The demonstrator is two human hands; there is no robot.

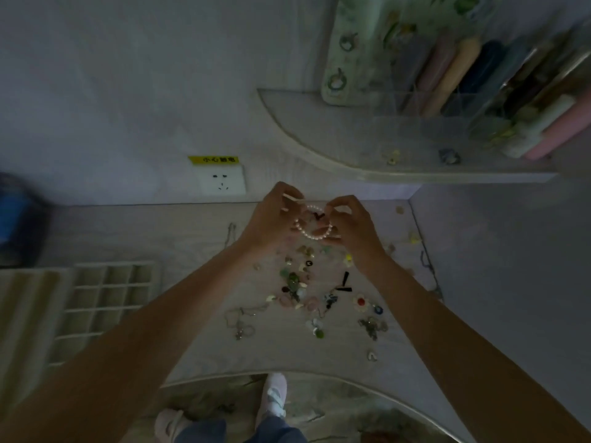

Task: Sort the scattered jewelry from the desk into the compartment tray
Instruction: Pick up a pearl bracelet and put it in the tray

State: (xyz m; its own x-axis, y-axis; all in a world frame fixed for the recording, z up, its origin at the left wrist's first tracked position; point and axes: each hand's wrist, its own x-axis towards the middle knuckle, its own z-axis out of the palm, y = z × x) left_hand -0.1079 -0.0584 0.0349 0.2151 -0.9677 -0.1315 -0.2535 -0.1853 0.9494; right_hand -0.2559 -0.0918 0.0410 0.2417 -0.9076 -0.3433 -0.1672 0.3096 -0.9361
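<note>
Head view shows both hands raised above the surface (204, 353), holding one pearl bracelet (311, 226) between them. The left hand (271, 219) pinches the loop on its 9 o'clock side; the right hand (350, 225) pinches it on its 3 o'clock side. On both hands the fingers (335, 207) are curled in on the beads, so neither hand is free. A small dark charm (318, 215) sits inside the loop, near its 12 o'clock edge.

The bracelet hangs clear of the surface, above the far end of the scattered jewelry (307, 292), which lies toward 6 o'clock from the hands. The loop is stretched slightly between the two grips, so its longer axis runs roughly 9 to 3 o'clock.

The compartment tray (105, 302) lies at about 8 o'clock from the bracelet, well apart from it, at the left edge of the surface. Whether any compartment already holds an item cannot be determined; the tray is dim and blurred.

Judgement: the governing relation is that the tray is on the left side, so the left hand is the nearer carrier. The likely next move is for the right hand to let go and the left hand to carry the bracelet down toward 8 o'clock. A loop this wide probably needs gathering before it fits a single cell.
</note>
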